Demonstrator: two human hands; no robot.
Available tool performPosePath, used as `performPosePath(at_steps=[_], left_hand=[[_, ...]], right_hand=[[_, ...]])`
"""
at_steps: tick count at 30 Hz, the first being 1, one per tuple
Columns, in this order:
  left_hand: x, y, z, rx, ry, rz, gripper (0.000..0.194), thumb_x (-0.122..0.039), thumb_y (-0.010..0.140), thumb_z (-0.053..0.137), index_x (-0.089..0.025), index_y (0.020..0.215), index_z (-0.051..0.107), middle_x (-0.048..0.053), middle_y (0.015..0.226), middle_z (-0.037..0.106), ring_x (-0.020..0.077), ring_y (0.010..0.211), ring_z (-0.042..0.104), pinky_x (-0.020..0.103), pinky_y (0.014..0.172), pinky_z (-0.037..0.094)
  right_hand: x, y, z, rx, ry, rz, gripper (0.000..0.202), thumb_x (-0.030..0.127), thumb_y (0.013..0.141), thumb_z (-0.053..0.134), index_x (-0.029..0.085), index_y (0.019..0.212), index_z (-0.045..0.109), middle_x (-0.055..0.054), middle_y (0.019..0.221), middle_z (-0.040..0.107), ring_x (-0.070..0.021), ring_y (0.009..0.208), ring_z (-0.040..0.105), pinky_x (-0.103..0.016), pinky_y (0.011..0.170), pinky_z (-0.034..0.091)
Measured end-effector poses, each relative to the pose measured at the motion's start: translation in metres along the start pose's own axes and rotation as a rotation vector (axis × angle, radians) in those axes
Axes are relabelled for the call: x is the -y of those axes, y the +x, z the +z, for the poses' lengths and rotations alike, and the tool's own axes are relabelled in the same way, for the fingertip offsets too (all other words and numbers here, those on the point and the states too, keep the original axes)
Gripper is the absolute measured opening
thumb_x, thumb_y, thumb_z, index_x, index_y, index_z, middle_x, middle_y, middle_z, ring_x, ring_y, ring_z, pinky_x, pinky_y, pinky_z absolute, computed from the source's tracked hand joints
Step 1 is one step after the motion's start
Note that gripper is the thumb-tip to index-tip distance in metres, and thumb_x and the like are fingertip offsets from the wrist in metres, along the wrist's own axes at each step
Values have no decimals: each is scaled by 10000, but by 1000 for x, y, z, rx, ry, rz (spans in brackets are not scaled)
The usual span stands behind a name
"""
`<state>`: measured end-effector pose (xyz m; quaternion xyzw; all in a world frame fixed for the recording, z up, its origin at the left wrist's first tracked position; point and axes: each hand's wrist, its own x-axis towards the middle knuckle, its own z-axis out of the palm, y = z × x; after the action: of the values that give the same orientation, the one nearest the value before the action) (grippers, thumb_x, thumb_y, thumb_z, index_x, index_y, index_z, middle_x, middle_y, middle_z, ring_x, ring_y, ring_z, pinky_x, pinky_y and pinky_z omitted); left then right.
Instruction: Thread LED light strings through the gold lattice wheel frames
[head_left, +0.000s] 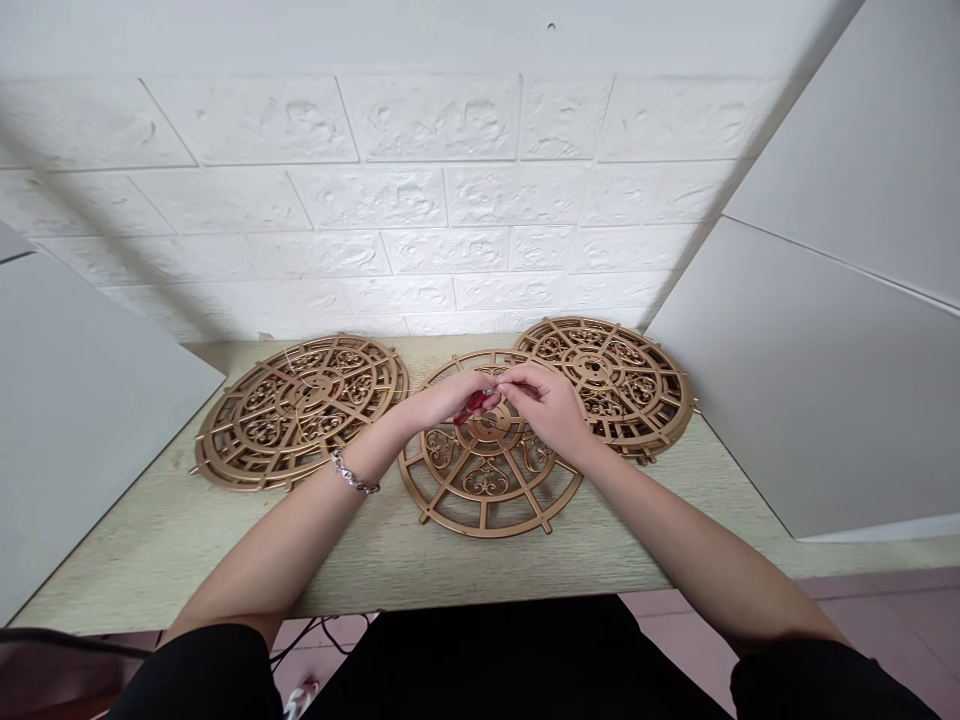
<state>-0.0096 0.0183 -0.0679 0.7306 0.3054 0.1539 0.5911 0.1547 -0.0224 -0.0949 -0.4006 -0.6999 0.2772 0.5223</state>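
At the centre of the frame, my 2 hands meet over a gold openwork disc (482, 530), fingertips nearly together. My left hand (442, 400) has its fingers curled narrow around a small red-handled tool (466, 408); its working end is mostly hidden, so I can't tell whether it is open. My right hand (551, 408) has thumb and index drawn into a narrow pinch beside it; whatever sits between those tips is too small for me to make out. For work this fine, I'd judge it best to keep the pinch light, brace the fingertips of 1 hand against the other, and hold the tool clear of the scrollwork. The disc lies flat below, its lower half in plain view, its upper half partly covered by my hands. Further out, 2 stacks of similar discs flank it: the left stack (255, 485) at centre-left, the right stack (684, 385) at centre-right. All rest on the pale tabletop (360, 575), with the white brick-pattern wall (480, 200) across the upper frame.
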Motion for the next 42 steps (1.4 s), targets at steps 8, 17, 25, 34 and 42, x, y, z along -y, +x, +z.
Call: performPosePath(at_steps=[8,17,25,34,42], left_hand=[[-2,2,3,-82,-289,-66,268,-244,789,356,-166,538,408,2,539,361,108,491,349,225,465,306],[-10,25,-28,-480,-861,-69,288,-223,754,307,-171,480,381,-2,505,338,104,398,334,246,411,378],[-29,39,-37,-491,-1011,80,248,-234,745,332,-187,503,358,-12,480,330,120,388,353,266,402,396],[-31,33,-50,-477,-1084,132,229,-226,736,351,-189,510,351,-7,477,346,124,391,364,272,406,400],[-21,29,-59,-428,-1069,101,207,-206,729,364,-182,523,367,-5,485,361,124,395,382,282,431,430]], right_hand=[[-4,0,3,-63,-29,-23,82,208,790,550,186,846,605,-31,842,639,-157,809,603,-308,755,484],[-5,6,6,-221,-571,-478,101,221,829,511,171,774,578,-81,874,571,-189,870,529,-342,783,425],[-6,10,23,375,-951,-457,276,422,806,588,157,815,665,-70,873,603,-208,844,523,-351,774,351],[-14,28,11,532,-980,-251,254,375,855,540,184,941,684,-70,966,594,-209,944,521,-350,892,305],[-20,40,5,596,-905,-174,232,334,870,522,212,998,674,-62,975,598,-198,954,527,-344,878,309]])
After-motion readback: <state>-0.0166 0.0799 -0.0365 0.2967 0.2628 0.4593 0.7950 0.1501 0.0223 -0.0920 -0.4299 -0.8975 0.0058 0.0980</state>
